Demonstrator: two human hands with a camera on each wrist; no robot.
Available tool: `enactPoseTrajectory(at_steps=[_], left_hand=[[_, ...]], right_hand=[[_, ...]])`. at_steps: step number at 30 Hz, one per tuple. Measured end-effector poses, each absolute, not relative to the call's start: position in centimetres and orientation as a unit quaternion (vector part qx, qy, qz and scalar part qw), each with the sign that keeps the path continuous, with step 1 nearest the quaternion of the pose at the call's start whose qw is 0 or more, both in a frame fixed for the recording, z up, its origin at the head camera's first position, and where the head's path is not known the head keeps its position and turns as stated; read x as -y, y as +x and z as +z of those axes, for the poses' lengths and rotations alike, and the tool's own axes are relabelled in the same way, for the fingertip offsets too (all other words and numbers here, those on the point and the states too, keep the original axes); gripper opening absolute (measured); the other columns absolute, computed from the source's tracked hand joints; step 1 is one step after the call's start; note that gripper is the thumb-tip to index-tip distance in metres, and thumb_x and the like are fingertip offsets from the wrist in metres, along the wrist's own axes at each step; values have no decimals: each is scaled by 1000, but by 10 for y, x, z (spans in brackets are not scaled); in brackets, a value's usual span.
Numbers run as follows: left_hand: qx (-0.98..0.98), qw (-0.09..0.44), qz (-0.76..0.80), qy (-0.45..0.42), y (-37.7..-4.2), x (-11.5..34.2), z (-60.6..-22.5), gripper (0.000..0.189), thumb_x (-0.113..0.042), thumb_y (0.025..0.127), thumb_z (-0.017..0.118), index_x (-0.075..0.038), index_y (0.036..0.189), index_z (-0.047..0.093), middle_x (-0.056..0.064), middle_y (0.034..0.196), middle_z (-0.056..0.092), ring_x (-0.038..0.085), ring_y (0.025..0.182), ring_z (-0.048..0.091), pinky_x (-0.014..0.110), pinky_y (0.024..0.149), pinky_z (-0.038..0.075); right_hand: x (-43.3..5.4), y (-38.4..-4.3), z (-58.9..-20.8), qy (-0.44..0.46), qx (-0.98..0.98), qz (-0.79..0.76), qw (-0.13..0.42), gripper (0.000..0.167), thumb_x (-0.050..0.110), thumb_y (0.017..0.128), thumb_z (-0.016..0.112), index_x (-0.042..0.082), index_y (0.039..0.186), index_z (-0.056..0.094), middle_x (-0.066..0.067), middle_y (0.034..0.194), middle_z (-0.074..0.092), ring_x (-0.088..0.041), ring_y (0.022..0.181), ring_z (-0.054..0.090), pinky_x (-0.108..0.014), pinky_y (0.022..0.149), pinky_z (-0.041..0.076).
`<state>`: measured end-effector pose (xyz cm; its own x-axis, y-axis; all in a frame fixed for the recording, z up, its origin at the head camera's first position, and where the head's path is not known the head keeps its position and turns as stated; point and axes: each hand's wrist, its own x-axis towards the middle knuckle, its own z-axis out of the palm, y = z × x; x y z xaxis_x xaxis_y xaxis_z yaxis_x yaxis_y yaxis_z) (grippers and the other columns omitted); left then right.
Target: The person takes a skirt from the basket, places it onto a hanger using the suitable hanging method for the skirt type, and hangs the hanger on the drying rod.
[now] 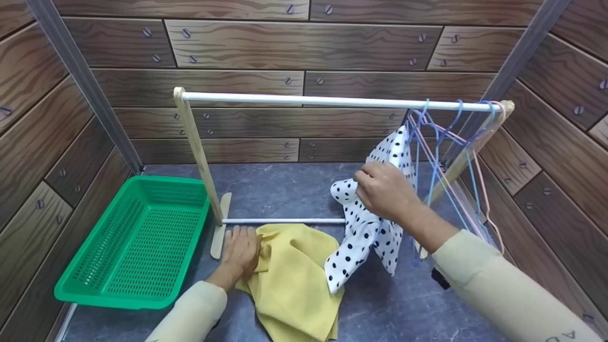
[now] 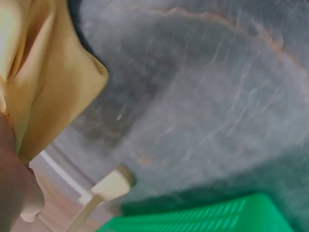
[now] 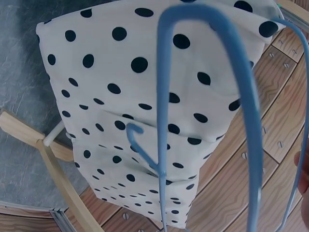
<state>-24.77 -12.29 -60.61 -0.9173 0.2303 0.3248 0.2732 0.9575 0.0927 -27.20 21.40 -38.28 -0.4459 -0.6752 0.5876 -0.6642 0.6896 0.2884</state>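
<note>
My left hand (image 1: 241, 249) grips the left edge of a yellow cloth (image 1: 299, 280), its fingers bent over the bunched fabric. The cloth lies crumpled on the dark floor. My right hand (image 1: 387, 190) holds a white fabric piece with black dots (image 1: 349, 251) in curled fingers. Its upper end reaches up by the hangers, while the lower end hangs onto the yellow cloth. In the right wrist view, a blue hanger (image 3: 251, 130) stands before the dotted fabric (image 3: 113, 88). Only a bit of my right hand (image 3: 304, 176) shows there, so the grip itself is hidden.
A rack with a white top rod (image 1: 285, 99) and wooden side posts stands ahead. Several blue and pink hangers (image 1: 459, 114) crowd its right end. The green basket (image 1: 190, 247) sits to the left. Wood-patterned walls (image 1: 237, 42) enclose the floor.
</note>
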Motion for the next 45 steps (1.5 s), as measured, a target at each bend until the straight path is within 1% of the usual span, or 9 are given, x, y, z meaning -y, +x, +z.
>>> enactPoseTrajectory(at_steps=[5, 11, 17, 24, 33, 36, 39, 43, 45], left_hand=[[964, 210, -71, -149, -252, 124, -582, 27, -25, 101, 47, -4, 84, 50, 15, 81, 54, 36, 82, 49, 46, 72, 34], [957, 224, -65, -176, -255, 123, -553, 28, -25, 101, 45, -3, 84, 49, 15, 80, 52, 36, 81, 48, 47, 73, 35], [941, 267, -41, -206, -256, 123, -530, 27, -26, 99, 49, -4, 84, 50, 13, 80, 53, 35, 81, 49, 45, 74, 36], [901, 321, -3, -291, -256, 118, -509, 28, -27, 100, 44, -4, 84, 50, 11, 79, 50, 31, 78, 46, 43, 75, 35], [835, 383, 26, -394, -245, 104, -487, 25, -27, 99, 45, -8, 83, 47, 8, 79, 48, 29, 77, 45, 40, 75, 37], [811, 400, 36, -426, -241, 100, -481, 24, -27, 98, 46, -8, 85, 49, 8, 85, 52, 27, 77, 46, 39, 78, 38], [786, 418, 51, -452, -236, 97, -475, 21, -26, 95, 48, -8, 86, 50, 8, 90, 57, 25, 77, 46, 38, 78, 38], [756, 443, 72, -478, -231, 96, -468, 15, -23, 94, 49, -10, 89, 54, 5, 90, 59, 23, 79, 50, 36, 78, 39], [737, 459, 81, -489, -228, 95, -467, 14, -21, 96, 48, -11, 93, 57, 3, 90, 60, 22, 80, 51, 36, 78, 39]], right_hand=[[-207, -270, -386, 389, 860, -11, 330, 8, 7, 85, 58, 6, 87, 65, -8, 84, 64, -26, 74, 63, -41, 68, 53], [-203, -269, -386, 384, 865, -19, 322, 2, 9, 85, 61, 7, 85, 62, -7, 80, 61, -26, 70, 61, -41, 66, 52], [-199, -269, -387, 387, 872, -14, 299, 8, 11, 89, 57, 6, 88, 64, -8, 82, 62, -25, 71, 61, -40, 64, 51], [-194, -271, -392, 394, 873, 7, 288, 9, 9, 88, 58, 6, 91, 66, -7, 82, 63, -24, 70, 61, -39, 65, 53], [-182, -267, -394, 397, 892, 38, 214, 9, 10, 88, 62, 9, 95, 68, -6, 87, 65, -23, 76, 64, -39, 72, 55], [-175, -265, -395, 393, 901, 47, 178, 13, 9, 88, 62, 9, 99, 70, -6, 92, 67, -24, 82, 66, -38, 75, 56], [-167, -262, -397, 390, 910, 52, 128, 22, 7, 88, 60, 10, 107, 70, -7, 100, 68, -25, 89, 68, -36, 76, 57], [-154, -258, -402, 403, 911, 65, 55, 44, 1, 84, 59, 14, 125, 64, -8, 115, 65, -24, 96, 66, -34, 74, 56], [-148, -256, -405, 423, 902, 80, 28, 56, -2, 80, 60, 17, 133, 60, -8, 121, 63, -24, 101, 65, -34, 78, 56]])
